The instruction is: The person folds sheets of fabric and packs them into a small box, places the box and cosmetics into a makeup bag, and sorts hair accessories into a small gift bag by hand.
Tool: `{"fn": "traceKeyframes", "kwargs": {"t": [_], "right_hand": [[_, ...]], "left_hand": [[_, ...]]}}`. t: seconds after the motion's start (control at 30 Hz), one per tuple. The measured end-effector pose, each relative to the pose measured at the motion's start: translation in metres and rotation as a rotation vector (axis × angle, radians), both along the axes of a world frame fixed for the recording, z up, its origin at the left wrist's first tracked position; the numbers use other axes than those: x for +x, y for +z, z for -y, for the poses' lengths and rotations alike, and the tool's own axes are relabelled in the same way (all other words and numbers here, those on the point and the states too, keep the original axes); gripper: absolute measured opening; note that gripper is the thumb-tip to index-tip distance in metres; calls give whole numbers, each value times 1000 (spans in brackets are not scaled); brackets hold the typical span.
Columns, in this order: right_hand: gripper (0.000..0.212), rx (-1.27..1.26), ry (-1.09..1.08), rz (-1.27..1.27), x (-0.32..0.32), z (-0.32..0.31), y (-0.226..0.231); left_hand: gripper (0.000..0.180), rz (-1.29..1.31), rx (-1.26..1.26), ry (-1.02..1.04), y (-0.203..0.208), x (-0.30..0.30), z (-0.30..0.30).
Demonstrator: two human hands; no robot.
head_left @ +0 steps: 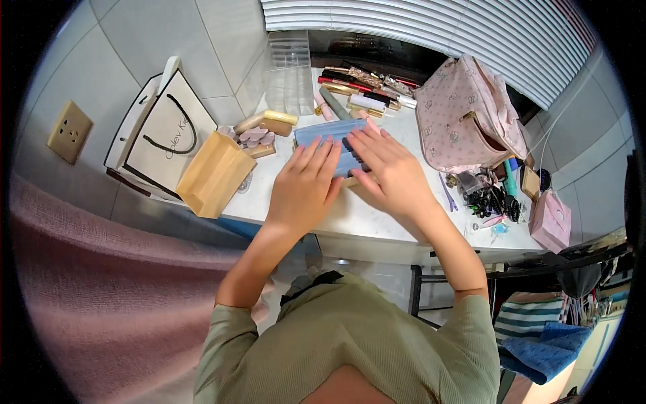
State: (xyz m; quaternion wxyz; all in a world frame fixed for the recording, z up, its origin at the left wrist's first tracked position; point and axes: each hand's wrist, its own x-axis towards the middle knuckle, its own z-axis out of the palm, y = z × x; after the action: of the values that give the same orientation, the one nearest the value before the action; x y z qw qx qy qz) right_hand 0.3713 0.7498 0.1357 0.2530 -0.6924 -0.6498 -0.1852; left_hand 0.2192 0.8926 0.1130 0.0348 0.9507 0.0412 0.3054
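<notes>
Both hands lie side by side on a flat blue thing (346, 163) at the middle of the white table; it looks like folded fabric or a thin cover, but its kind is unclear. My left hand (301, 185) rests on its left part, fingers stretched out. On its right part lies my right hand (396, 174), fingers extended and slightly spread. Between the hands a dark ridged strip shows on the blue surface. A tan edge peeks out below it near the right thumb. Much of the blue thing is hidden under the fingers.
Left stand a white paper bag (168, 135) and a tan paper box (215, 174). Behind are a clear divided organizer (289, 74) and several makeup tubes (367, 102). To the right sit a pink patterned bag (447, 121), a pile of hair accessories (491, 202) and a small pink bag (552, 221).
</notes>
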Motion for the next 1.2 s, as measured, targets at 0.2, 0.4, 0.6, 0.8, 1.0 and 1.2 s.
{"fn": "traceKeyframes", "kwargs": {"t": [0.2,0.4,0.6,0.8,1.0,1.2], "right_hand": [[50,-5,-1,-53,0,-4,-16],[92,120,92,-489,12,9,-7],[135,-75,279,-986,41,1,-37],[135,-162,354,-923,49,-15,-32],[130,-51,260,-910,39,-16,-29],[124,147,217,-1016,8,3,-20]], "left_hand": [[52,-2,6,25,-6,2,-5],[85,55,-47,34,8,-11,-16],[123,102,-575,-73,-26,-11,-26],[120,128,-670,-72,-25,-2,-31],[116,174,-871,-111,-21,0,-36],[110,262,-800,-234,-11,-2,-39]]}}
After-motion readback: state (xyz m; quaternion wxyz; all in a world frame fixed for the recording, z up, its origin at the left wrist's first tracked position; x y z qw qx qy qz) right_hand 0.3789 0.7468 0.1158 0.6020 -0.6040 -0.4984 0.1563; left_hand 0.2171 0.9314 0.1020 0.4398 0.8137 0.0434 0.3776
